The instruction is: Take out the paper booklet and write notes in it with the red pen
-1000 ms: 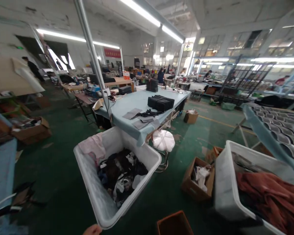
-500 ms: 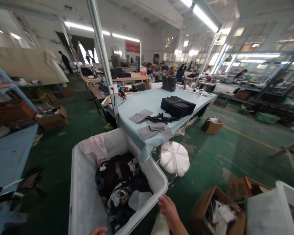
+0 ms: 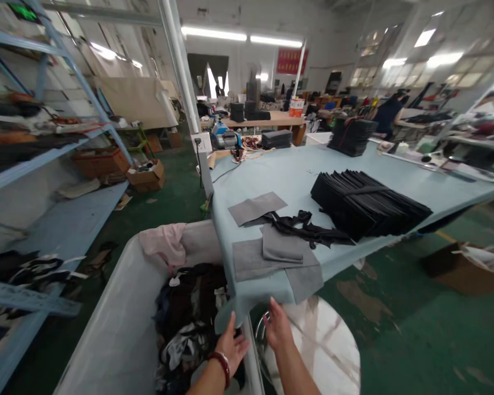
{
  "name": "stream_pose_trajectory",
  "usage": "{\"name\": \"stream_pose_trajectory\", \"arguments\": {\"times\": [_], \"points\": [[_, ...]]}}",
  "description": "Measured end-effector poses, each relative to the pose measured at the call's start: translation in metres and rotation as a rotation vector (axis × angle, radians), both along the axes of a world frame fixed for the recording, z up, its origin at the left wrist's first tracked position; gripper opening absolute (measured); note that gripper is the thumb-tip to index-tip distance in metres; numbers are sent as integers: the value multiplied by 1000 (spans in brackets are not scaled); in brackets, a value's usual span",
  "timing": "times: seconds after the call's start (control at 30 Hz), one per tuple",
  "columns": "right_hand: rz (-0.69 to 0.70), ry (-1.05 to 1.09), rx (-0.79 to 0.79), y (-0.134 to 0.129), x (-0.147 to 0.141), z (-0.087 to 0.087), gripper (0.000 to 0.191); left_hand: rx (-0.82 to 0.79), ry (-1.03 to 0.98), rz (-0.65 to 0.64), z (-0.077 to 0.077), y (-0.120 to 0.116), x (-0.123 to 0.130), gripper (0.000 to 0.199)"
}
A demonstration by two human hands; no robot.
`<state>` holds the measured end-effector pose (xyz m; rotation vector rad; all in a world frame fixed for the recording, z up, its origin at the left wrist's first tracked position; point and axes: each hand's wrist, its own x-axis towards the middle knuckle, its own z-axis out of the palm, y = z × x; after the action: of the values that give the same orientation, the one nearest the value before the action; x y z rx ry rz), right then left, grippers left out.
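My left hand (image 3: pixel 231 346), with a dark red bracelet at the wrist, reaches over the white bin (image 3: pixel 119 307) near its right rim. Its fingers are apart and hold nothing. Beside it, my right hand (image 3: pixel 279 328) is at the near corner of the light blue table (image 3: pixel 263 291), fingers spread and free of any object. Inside the bin lie dark and patterned fabric scraps (image 3: pixel 189 318); a pink cloth (image 3: pixel 164 244) hangs over the far rim. On the table corner are grey fabric pieces (image 3: pixel 267 258), black strips (image 3: pixel 304 227) and a bundle of black panels (image 3: pixel 366 200).
A round white-topped stool (image 3: pixel 329 345) stands under the table's near corner. A metal post (image 3: pixel 181 66) with a socket rises at the table's left side. Blue shelving (image 3: pixel 94 219) is on the left, a cardboard box (image 3: pixel 465 269) on the right. A person (image 3: pixel 389 115) sits farther back.
The view has moved closer to the table and turned left. Both hands have come forward to the table corner, the right one leaving the bin's rim, the left coming fully into view.
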<state>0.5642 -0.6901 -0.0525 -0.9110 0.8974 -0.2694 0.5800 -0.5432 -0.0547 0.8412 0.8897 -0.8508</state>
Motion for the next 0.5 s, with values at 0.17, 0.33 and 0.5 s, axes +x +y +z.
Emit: {"name": "stream_pose_trajectory", "arguments": {"times": [0.17, 0.33, 0.5], "points": [[21, -112, 244, 9, -2, 15, 56, -111, 77, 398, -17, -10, 21, 53], [48, -139, 301, 8, -1, 53, 44, -61, -33, 508, 35, 24, 31, 31], [221, -229, 190, -27, 18, 108, 30, 11, -416, 281, 135, 23, 94, 26]]}}
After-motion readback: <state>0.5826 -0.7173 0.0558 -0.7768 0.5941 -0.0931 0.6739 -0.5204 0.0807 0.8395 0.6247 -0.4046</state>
